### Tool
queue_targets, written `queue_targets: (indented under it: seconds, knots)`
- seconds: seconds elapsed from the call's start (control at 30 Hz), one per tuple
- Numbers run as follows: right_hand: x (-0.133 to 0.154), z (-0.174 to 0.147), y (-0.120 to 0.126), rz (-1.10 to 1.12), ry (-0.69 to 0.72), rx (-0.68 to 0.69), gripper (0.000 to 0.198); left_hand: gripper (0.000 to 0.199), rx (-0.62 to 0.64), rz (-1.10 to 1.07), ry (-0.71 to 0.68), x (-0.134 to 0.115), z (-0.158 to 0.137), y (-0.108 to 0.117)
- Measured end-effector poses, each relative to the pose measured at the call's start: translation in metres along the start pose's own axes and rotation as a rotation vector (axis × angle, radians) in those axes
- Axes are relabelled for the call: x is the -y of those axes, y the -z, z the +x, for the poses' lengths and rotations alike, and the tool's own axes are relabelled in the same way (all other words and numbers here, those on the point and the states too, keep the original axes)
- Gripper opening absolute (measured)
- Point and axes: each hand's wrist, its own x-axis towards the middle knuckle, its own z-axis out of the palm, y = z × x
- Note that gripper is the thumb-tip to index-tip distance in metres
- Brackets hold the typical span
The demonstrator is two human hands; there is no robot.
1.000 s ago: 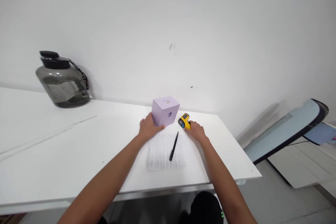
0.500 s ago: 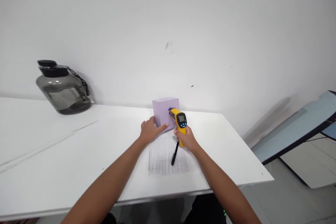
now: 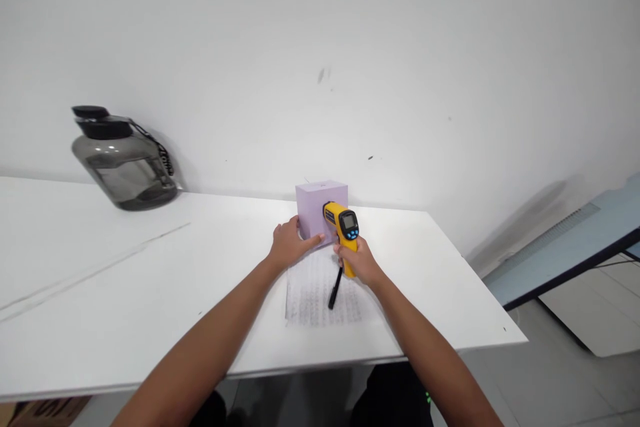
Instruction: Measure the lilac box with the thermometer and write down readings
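Observation:
A pale purple box [image 3: 313, 207] stands upright on the white table near the wall. My left hand [image 3: 290, 243] grips its lower left corner, thumb across the front and fingers round the side. In my right hand [image 3: 361, 259] is a yellow and black infrared thermometer [image 3: 346, 221], held by its handle, its small screen and blue buttons facing me. Its nose points at the front of the box, very close; whether they touch I cannot tell. Below the handle a black pen [image 3: 335, 289] lies on a sheet of paper [image 3: 305, 300] with rows of faint writing.
A large grey see-through water bottle [image 3: 125, 173] with a black lid stands at the back left of the table [image 3: 125, 280]. The wall [image 3: 400, 80] rises right behind. Beyond the table's right edge leans a light blue panel [image 3: 560, 247] with a dark frame.
The view has shifted slightly. The purple mark seen earlier on the front of the box is now hidden behind the thermometer's nose. Both hands keep their holds.

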Motion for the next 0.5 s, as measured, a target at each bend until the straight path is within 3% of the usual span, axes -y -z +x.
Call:
queue_targets:
  seconds: [0.27, 0.4, 0.5]
  knots:
    - [0.005, -0.005, -0.002, -0.041, 0.028, -0.010, 0.048, 0.077, -0.012, -0.002, 0.023, 0.003, 0.003, -0.003]
    - [0.004, -0.006, -0.001, -0.259, 0.220, -0.205, 0.044, 0.081, -0.025, -0.018, 0.053, 0.009, 0.005, -0.005]
    - [0.003, -0.006, 0.000, -0.375, 0.304, -0.322, 0.054, 0.079, -0.031, -0.022, 0.055, 0.011, 0.007, -0.005]
